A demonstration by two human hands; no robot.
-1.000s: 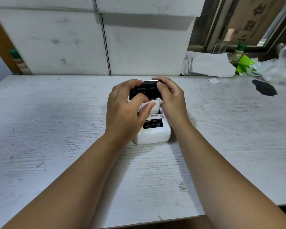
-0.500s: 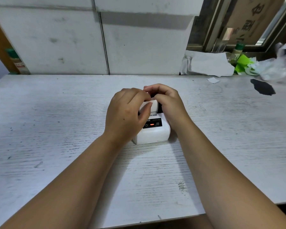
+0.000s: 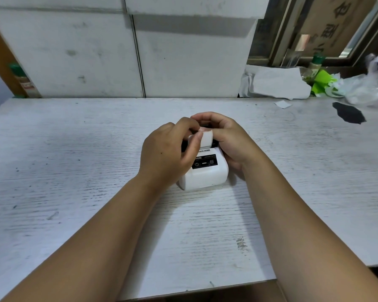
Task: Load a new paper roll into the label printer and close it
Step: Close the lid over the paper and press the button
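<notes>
While right hand [image 3: 227, 140] steadies printer [image 3: 205, 173], left hand [image 3: 170, 155] seemingly pinches paper strip [image 3: 206, 139].

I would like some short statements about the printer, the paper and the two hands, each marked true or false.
1. The label printer stands on the white table. True.
2. A strip of white paper sticks up from the printer's top. True.
3. The right hand rests flat on the table, away from the printer. False: it is at the printer's far right side.
4. The left hand pinches the paper with its fingertips. True.
5. The printer's control panel is red. False: it is black.
</notes>
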